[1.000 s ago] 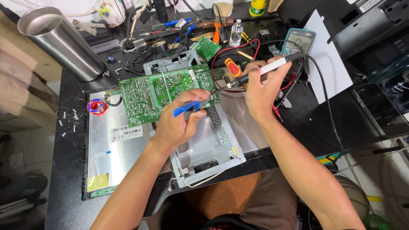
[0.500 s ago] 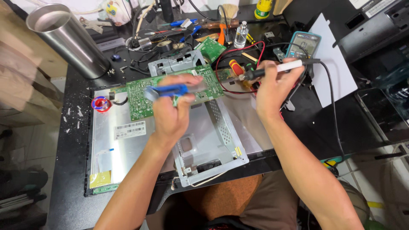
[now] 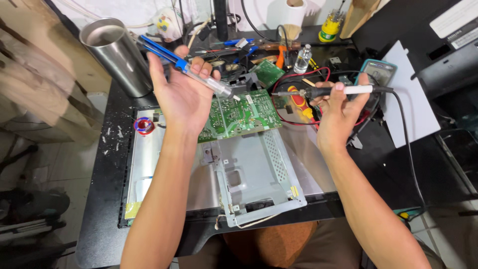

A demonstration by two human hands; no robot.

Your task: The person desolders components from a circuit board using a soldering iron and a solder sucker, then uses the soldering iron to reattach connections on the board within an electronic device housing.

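My left hand (image 3: 181, 97) is raised palm up above the bench, gripping a blue and clear desoldering pump (image 3: 188, 67) whose tip points down-right toward a green circuit board (image 3: 239, 113). My right hand (image 3: 341, 112) holds a soldering iron (image 3: 328, 91) with a white and black handle, tip pointing left over the board's right edge. The board lies on the metal back of a flat display panel (image 3: 254, 174).
A steel cylinder (image 3: 117, 55) stands at the back left. A small red and blue solder spool (image 3: 144, 125) lies on the panel's left. A teal multimeter (image 3: 379, 73), red probe leads (image 3: 298, 99), small bottles and hand tools crowd the back of the black bench.
My left hand has lifted off the circuit board and turned palm up, carrying the pump higher and to the left. My right hand has stayed about where it was with the iron.
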